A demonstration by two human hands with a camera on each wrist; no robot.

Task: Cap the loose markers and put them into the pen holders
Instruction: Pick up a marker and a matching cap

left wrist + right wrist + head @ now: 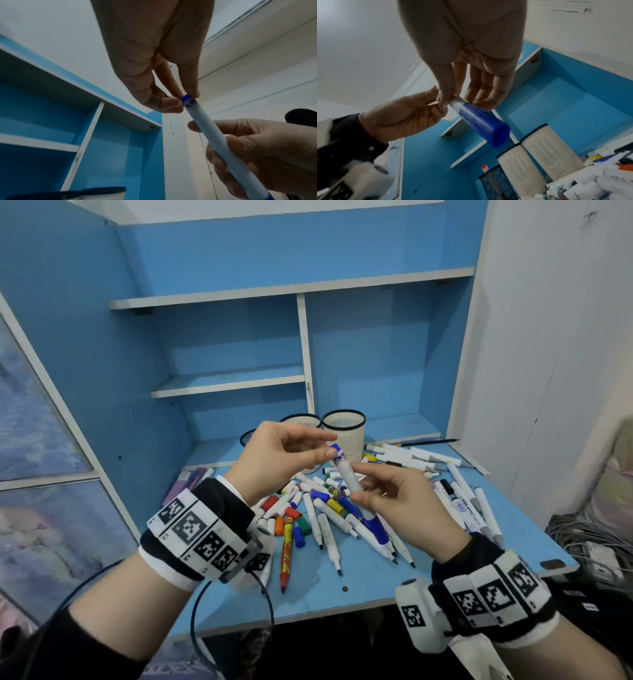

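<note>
A white marker [347, 474] with a blue cap [375, 527] on its lower end is held tilted above the desk, between both hands. My left hand [331, 445] pinches its blue top end [186, 98] with thumb and fingertips. My right hand [358, 482] grips the white barrel [211, 129] lower down. In the right wrist view the blue cap [484, 124] points toward the camera. Behind the hands stand two white pen holders [344, 433] [301, 421] and a dark mesh holder [496, 181] that has a marker in it. Several loose markers and caps [318, 508] lie heaped on the blue desk.
More white markers [459, 498] lie spread toward the desk's right edge, and a long red pen [287, 553] lies near the front. Blue shelves [229, 381] rise behind the holders. A tangle of wires [582, 539] sits off the desk at right.
</note>
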